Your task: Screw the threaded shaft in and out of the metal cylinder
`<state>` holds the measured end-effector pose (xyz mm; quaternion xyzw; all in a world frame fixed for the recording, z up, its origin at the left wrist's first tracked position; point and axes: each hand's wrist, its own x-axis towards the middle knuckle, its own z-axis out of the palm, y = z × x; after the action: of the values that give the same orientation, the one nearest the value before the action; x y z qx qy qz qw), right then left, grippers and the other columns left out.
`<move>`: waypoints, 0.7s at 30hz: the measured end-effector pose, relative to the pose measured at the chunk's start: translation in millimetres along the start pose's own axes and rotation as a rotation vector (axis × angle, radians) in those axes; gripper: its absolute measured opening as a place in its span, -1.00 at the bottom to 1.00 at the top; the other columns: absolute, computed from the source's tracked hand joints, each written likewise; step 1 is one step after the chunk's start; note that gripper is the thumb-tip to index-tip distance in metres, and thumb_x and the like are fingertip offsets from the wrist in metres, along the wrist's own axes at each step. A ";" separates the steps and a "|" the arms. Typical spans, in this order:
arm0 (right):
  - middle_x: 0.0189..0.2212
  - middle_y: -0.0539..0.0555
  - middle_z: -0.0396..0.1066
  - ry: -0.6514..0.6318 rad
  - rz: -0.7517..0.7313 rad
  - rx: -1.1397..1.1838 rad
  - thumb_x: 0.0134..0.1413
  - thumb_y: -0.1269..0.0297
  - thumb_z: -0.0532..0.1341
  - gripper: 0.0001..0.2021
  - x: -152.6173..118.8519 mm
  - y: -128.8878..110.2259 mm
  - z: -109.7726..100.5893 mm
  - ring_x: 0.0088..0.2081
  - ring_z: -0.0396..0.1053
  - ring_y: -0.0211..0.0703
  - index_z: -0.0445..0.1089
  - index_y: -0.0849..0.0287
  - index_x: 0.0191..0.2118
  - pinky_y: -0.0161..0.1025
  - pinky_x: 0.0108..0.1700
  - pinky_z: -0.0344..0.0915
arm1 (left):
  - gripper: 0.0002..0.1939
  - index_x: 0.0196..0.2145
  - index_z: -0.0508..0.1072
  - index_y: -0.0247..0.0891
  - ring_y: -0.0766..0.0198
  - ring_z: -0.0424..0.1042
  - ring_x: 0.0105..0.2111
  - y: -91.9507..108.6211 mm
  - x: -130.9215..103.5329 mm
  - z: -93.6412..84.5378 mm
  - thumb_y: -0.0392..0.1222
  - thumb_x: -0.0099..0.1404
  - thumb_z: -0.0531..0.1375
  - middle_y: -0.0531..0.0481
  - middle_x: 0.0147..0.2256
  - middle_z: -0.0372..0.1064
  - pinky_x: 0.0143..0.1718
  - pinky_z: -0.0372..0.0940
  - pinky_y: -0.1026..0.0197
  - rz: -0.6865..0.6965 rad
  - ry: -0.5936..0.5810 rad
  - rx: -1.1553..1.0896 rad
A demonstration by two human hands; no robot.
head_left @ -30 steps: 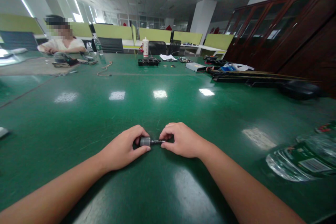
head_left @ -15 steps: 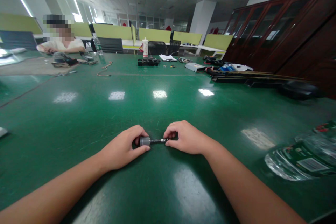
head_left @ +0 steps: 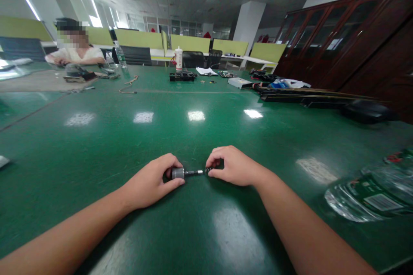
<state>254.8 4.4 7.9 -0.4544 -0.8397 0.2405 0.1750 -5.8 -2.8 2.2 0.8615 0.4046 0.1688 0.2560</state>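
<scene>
A grey metal cylinder point(head_left: 178, 173) with a thin dark shaft point(head_left: 192, 172) lies low over the green tabletop, its shaft pointing right and ending in a bright silver tip. My left hand point(head_left: 158, 180) grips the cylinder between thumb and fingers. Just right of the tip, my right hand point(head_left: 227, 166) pinches a small dark ring-like part point(head_left: 208, 171). A narrow gap separates that part from the shaft. Its far side is hidden by my fingers.
A large clear bottle point(head_left: 371, 195) with a green label lies at the right. Farther back are a black device point(head_left: 182, 76), a white bottle point(head_left: 178, 58) and long dark strips point(head_left: 309, 96). A person point(head_left: 75, 49) sits at the far left.
My right hand has shifted slightly right with the small dark part, which has come away from the shaft's tip. The left hand and the cylinder have stayed in place.
</scene>
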 end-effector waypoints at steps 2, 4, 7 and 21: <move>-0.40 0.02 0.46 -0.004 -0.004 0.008 -0.05 0.40 0.33 -0.90 0.1 0.2 1.3 -0.37 0.38 -0.25 0.54 0.17 -0.33 -0.31 -0.29 0.25 | -0.83 -0.21 0.39 -0.22 0.23 0.33 -0.36 -0.3 0.4 0.4 -0.10 0.29 0.18 0.01 -0.33 0.34 -0.34 0.23 0.21 -0.001 -0.002 0.003; -0.40 0.01 0.46 -0.006 -0.011 0.013 -0.05 0.41 0.33 -0.89 0.1 0.8 2.2 -0.37 0.37 -0.26 0.54 0.17 -0.32 -0.32 -0.30 0.24 | -0.83 -0.21 0.38 -0.22 0.23 0.34 -0.36 -0.8 0.9 0.7 -0.10 0.29 0.18 0.01 -0.32 0.34 -0.33 0.24 0.21 0.002 -0.001 0.005; -0.39 0.02 0.47 0.005 -0.020 0.012 -0.03 0.40 0.33 -0.89 1.2 -0.7 4.7 -0.36 0.37 -0.26 0.55 0.17 -0.30 -0.32 -0.30 0.24 | -0.83 -0.21 0.38 -0.22 0.23 0.34 -0.36 -1.1 1.7 0.9 -0.10 0.29 0.18 0.02 -0.32 0.33 -0.33 0.24 0.21 0.010 -0.004 0.004; -0.31 0.05 0.51 0.071 -0.177 0.095 0.03 0.36 0.33 -0.82 14.1 -16.0 36.4 -0.24 0.38 -0.20 0.54 0.17 -0.19 -0.29 -0.17 0.25 | -0.81 -0.19 0.39 -0.23 0.22 0.34 -0.31 -2.1 4.3 4.1 -0.16 0.25 0.23 0.02 -0.28 0.33 -0.28 0.24 0.20 0.059 0.005 -0.016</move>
<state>217.9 -0.2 -12.1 -0.3778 -0.8575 0.2474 0.2466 -2.4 0.5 -1.9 0.8706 0.3784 0.1814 0.2569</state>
